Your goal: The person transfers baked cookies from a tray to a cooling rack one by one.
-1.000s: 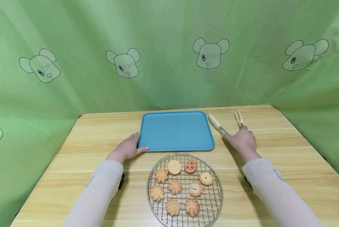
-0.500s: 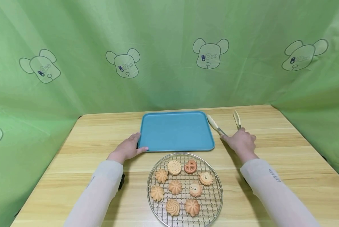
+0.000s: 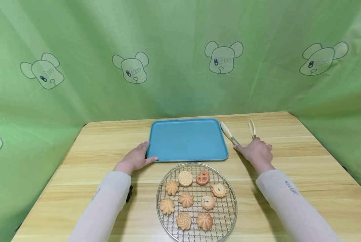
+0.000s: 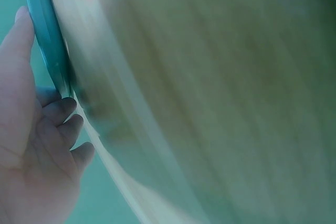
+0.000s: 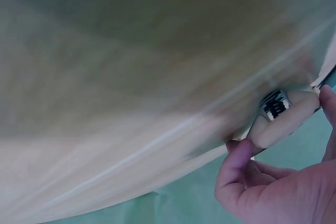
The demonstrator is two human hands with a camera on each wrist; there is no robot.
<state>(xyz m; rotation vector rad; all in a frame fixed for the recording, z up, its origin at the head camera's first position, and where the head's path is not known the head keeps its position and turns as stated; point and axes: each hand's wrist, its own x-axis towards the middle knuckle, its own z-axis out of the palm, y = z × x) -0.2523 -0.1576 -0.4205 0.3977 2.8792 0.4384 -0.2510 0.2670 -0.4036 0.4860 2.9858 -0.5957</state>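
Observation:
A blue rectangular tray [image 3: 187, 139] lies at the back middle of the table. My left hand [image 3: 135, 158] holds its front left corner, thumb on the near rim and fingers along the left side. In the left wrist view, the curled fingers [image 4: 71, 129] meet the tray's edge [image 4: 47, 30]. To the right of the tray, my right hand [image 3: 257, 153] grips a pair of tongs [image 3: 227, 130] near the table. Their two pale tips point away and are spread apart, the left one beside the tray's right rim. The right wrist view shows fingers and thumb around the tongs' handle [image 5: 289, 116].
In front of the tray stands a round wire cooling rack [image 3: 225, 222] with several cookies on it, among them a pretzel-shaped cookie [image 3: 202, 177] and a swirled cookie [image 3: 184, 221]. A green curtain [image 3: 177, 94] hangs behind the wooden table [image 3: 313, 188].
My right hand has shifted slightly left and the tongs with it, their left tip nearer the tray. The left hand, tray and rack stay where they were.

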